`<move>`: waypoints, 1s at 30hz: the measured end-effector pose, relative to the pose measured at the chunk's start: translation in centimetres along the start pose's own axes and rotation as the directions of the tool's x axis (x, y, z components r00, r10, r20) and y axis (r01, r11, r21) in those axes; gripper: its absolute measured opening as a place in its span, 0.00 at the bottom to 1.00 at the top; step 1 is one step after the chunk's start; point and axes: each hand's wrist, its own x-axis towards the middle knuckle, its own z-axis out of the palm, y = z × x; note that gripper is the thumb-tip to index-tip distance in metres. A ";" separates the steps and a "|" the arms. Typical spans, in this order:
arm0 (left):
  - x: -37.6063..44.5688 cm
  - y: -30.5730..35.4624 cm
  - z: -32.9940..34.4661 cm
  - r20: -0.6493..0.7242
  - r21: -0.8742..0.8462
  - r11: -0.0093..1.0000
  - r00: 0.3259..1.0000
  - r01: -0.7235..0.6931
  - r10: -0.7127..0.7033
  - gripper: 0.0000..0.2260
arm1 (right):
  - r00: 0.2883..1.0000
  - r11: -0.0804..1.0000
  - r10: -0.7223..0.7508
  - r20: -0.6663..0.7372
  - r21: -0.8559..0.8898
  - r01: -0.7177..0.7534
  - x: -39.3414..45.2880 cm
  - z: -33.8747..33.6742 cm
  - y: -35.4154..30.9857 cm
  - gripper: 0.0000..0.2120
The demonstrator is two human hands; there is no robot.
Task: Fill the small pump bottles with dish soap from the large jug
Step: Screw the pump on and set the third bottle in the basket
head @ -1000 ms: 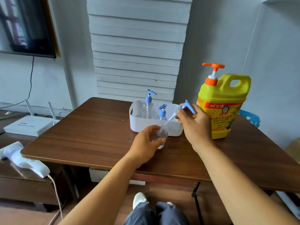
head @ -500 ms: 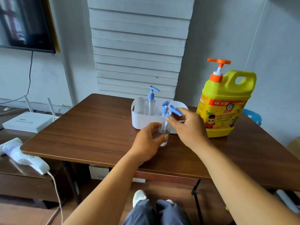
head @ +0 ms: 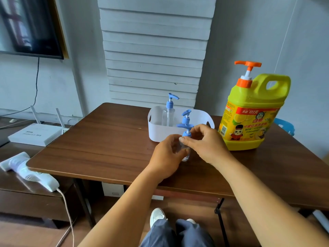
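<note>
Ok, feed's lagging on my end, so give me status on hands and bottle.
Left hand gripping small clear bottle on table. Right hand pinching blue pump head at its neck. Yellow soap jug untouched, right. Nothing in the way.

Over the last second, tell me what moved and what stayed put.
The right hand carried the blue pump head from up beside the jug down onto the small bottle, now gripping its collar. The left hand kept holding that bottle on the table. The jug and the white bin stayed put.
</note>
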 end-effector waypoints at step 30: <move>-0.3 0.1 0.2 -0.032 0.046 0.999 0.999 -0.012 0.014 0.17 | 0.988 0.975 0.122 -0.095 0.196 -0.102 0.0 2.0 0.8 0.17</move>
